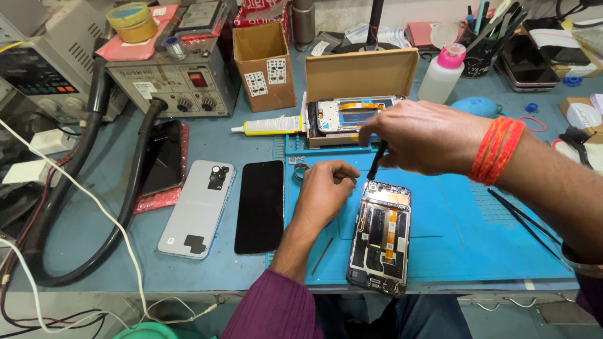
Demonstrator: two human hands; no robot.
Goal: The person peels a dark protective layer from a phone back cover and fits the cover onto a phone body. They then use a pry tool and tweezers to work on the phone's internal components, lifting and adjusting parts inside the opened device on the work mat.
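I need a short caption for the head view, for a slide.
Right hand holds a black tool over an opened phone; left hand rests beside it.

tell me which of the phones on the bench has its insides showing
The opened phone on the blue mat, under the right hand with its black tool. The grey phone and the black-screened phone beside it are closed.

A blue-grey table fills nearly the whole view, worn and scuffed, under even, bright light. A blue mat covers its near right part. Grey bench instruments stand far left. Along the far edge runs a pale wall. Below the near edge, floor shows.
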